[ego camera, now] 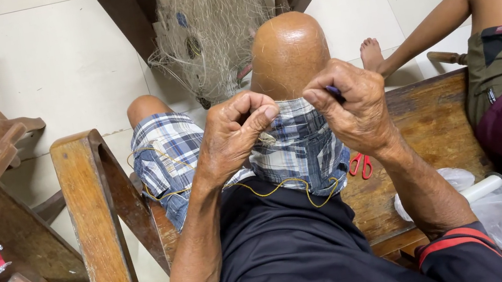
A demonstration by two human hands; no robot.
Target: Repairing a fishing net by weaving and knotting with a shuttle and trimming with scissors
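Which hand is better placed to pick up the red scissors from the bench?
The right hand, probably. The red scissors lie on the wooden bench just below its wrist, while the left hand sits across the lap. However, the right hand already pinches a small dark tool.

Both hands [237, 133] [350, 110] pinch fishing net [206, 25] threads (knee raised).

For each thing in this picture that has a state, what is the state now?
left hand: closed, pinching fine net line
right hand: closed on a small dark tool
fishing net: hanging bunched before the knee
red scissors: lying on the bench, untouched
yellow cord: loose across the lap
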